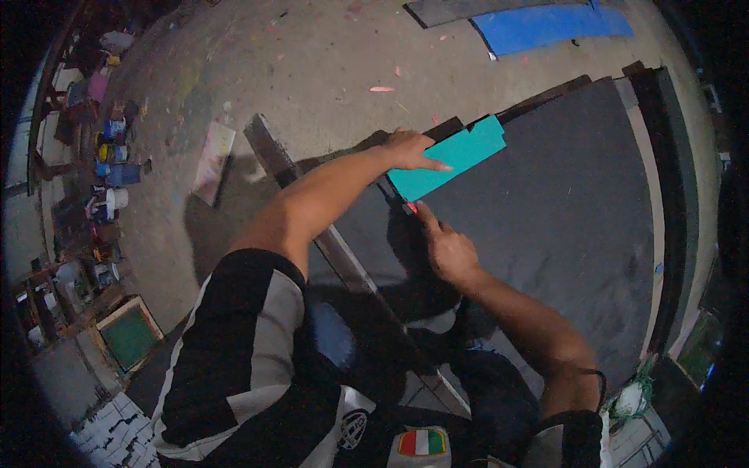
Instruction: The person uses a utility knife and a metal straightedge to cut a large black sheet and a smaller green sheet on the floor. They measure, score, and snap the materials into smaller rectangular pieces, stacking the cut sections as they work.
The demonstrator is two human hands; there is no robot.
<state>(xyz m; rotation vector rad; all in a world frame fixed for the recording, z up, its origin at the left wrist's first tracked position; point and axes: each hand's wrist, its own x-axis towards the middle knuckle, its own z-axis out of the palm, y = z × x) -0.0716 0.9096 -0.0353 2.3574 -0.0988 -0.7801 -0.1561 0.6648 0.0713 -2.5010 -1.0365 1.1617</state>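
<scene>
A flat teal piece (460, 160), straight-sided with stepped notches at its far right end, lies on a large dark sheet (562, 203). My left hand (412, 152) rests on the teal piece's left end, thumb stretched over its top and the other fingers spread toward its far edge. Just below the near left corner of that piece, my right hand (452, 253) grips a small red tool, apparently a cutter knife (412, 208), with the index finger extended along it. Most of the tool is hidden by the fingers and shadow.
A long narrow bar (351, 265) runs diagonally under my left arm. Blue sheet material (554, 30) lies on the floor beyond. At the left are a pale board (213, 164), several containers (117, 199) and a green framed panel (129, 339). Green stringy material (636, 394) sits lower right.
</scene>
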